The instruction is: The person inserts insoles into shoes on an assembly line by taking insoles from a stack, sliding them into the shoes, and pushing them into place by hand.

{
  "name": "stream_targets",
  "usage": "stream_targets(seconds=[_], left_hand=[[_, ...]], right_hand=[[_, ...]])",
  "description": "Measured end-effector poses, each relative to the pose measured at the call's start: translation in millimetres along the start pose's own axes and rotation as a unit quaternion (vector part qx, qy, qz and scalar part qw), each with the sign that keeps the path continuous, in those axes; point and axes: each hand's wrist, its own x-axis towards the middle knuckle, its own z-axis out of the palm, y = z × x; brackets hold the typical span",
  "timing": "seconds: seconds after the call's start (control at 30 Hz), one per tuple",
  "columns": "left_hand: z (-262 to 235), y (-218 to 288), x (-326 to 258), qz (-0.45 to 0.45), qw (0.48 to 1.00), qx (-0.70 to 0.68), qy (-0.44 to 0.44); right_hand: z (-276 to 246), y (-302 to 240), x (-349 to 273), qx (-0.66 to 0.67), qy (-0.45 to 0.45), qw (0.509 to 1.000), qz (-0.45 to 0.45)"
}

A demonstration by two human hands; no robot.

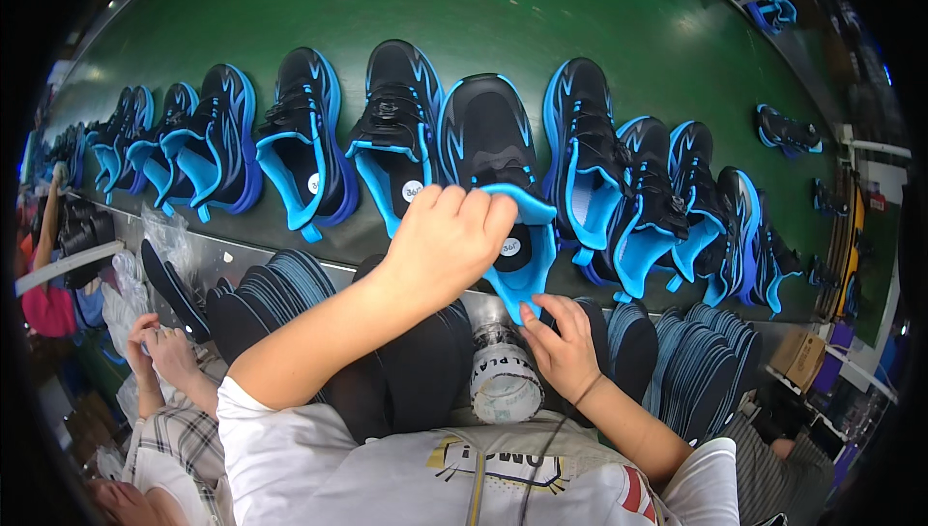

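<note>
A black sneaker (486, 125) with bright blue trim stands toe-away on the green work surface, straight ahead of me. My left hand (447, 244) is closed over the near left side of its opening, gripping the tongue and collar; the fingertips are hidden inside. At the shoe's heel, the thumb and forefinger of my right hand (564, 344) pinch the blue pull tab. Between my hands the blue lining shows, with a round white sticker (510, 247) on the dark insole. Another sneaker (396, 120) stands just left of it, and one more (580, 149) just right.
Several similar sneakers (220, 139) line both sides of the green surface (338, 4). Stacks of dark insoles (691, 371) lie along the near edge. A roll of printed tape (507, 389) sits before my chest. At left, another person's hands (164, 352) are near a dark insole.
</note>
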Motion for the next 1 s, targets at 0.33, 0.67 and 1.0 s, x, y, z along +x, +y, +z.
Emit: stream_targets(seconds=[0.33,0.67,1.0], left_hand=[[45,-40,34,-0.016,0.992,0.123,-0.024],[14,-41,45,-0.062,0.984,-0.139,-0.092],[-63,102,-32,-0.185,0.749,-0.6,-0.211]], right_hand=[[-33,14,3,-0.149,0.072,0.976,0.139],[-73,102,13,-0.131,0.11,0.978,0.123],[-199,222,-55,-0.327,-0.174,0.815,0.446]])
